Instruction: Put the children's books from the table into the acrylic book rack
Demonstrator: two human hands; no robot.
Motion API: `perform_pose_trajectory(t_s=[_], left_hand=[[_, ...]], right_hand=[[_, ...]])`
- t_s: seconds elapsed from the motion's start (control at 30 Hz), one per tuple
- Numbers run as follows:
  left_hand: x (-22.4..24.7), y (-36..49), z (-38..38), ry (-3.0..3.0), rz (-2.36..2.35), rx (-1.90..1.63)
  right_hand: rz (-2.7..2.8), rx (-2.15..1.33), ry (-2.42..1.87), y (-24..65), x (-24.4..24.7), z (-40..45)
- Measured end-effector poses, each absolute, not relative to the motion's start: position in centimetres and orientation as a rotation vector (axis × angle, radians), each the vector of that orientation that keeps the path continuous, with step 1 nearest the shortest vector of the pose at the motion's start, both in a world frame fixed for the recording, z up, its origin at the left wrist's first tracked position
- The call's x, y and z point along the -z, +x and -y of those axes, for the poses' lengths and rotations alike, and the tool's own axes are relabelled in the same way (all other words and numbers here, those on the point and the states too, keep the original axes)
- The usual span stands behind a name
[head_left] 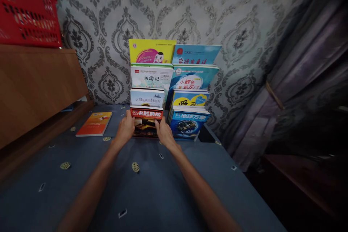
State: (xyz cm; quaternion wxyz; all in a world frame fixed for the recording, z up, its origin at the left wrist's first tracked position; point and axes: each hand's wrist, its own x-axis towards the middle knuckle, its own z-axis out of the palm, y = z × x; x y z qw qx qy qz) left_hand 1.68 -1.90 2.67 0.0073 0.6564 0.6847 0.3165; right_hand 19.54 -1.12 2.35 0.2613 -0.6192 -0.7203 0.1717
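Note:
My left hand and my right hand are closed on the two side edges of a book with a red title band and a dark landscape cover. This book stands upright at the front of the left row. Close behind it rise a pale blue book, a white book and a yellow book, each higher than the one in front. Beside my right hand, a blue book with a globe picture fronts the right row. The fingers behind the held book are hidden.
Behind the globe book stand a yellow-and-blue book and two teal-blue books. An orange book lies flat at left on the blue patterned cloth. A wooden cabinet carries a red basket. A tied curtain hangs right.

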Motion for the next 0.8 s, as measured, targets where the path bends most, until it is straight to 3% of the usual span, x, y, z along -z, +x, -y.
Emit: perform_pose_trajectory(t_s=[0.67,0.8], left_hand=[[-3.5,1.5,2.2,2.071,-2.185,-0.857],[-3.2,1.3,2.2,2.159,-2.142,-0.989]], right_hand=[[1.940,-0.457,-1.648,19.6,-1.9,0.7],[1.943,-0.455,-1.671,19.6,-1.9,0.7]])
